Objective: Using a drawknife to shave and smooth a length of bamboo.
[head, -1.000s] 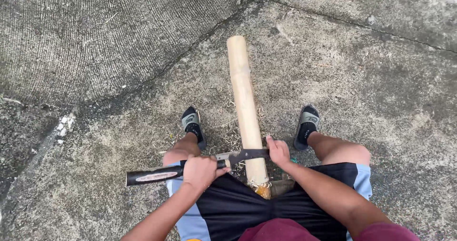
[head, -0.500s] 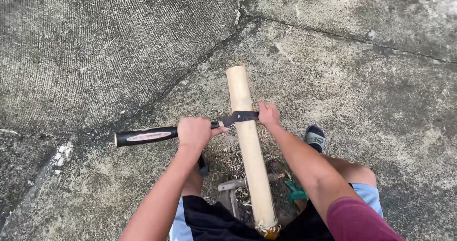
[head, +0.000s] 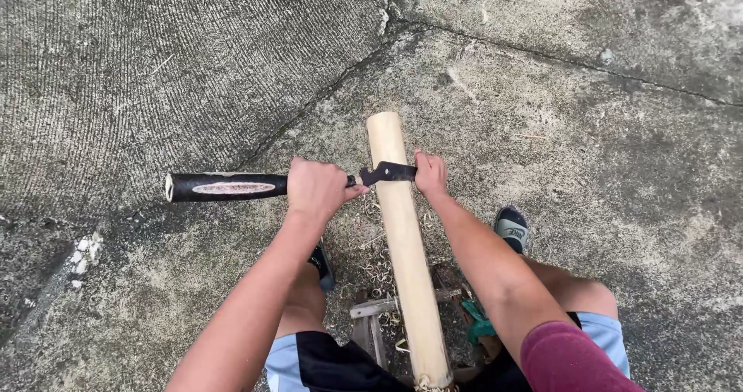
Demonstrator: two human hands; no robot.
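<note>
Fingers (head: pixel 309 187) of left hand (head: pixel 316 193) wrapped around black handle (head: pixel 224 186); right hand (head: pixel 430 173) clamped on blade (head: pixel 388 173) tip, steadying it across pale pole (head: pixel 404 245), frame centre, propped on low wooden stand (head: pixel 370 318).

This looks like an outdoor yard used for rough woodwork: bare, cracked concrete ground (head: pixel 588 129) spreads around a pale wooden pole (head: pixel 402 237), with curled shavings (head: pixel 375 268) scattered beside it near a low wooden stand (head: pixel 371 314).
</note>
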